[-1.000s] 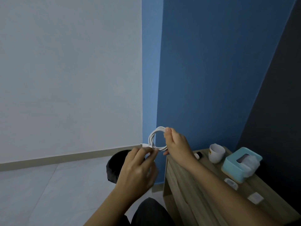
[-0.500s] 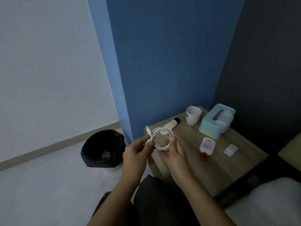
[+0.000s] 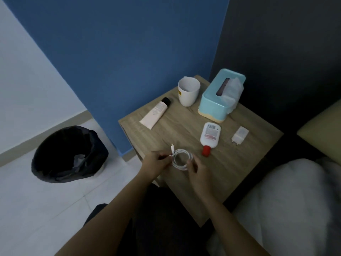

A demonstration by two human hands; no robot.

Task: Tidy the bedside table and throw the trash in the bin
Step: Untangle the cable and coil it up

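Both hands hold a coiled white cable (image 3: 181, 159) just above the front left part of the wooden bedside table (image 3: 230, 163). My left hand (image 3: 156, 163) pinches the coil near its plug end, which sticks up. My right hand (image 3: 195, 168) pinches the coil's right side. On the table lie a white tube with a black cap (image 3: 156, 113), a white bottle with a red cap (image 3: 210, 136) and a white charger plug (image 3: 239, 135). A white mug (image 3: 188, 91) and a teal tissue box (image 3: 220, 97) stand at the back.
A black-lined bin (image 3: 68, 154) holding some crumpled paper stands on the white floor left of the table. A blue wall runs behind the table, a dark wall to the right. A bed with white bedding (image 3: 295, 200) lies at the right. My dark-clothed knees are below.
The view has swung down and right, from the wall to the whole tabletop. Both hands came down with the coiled cable from chest height to just above the table.
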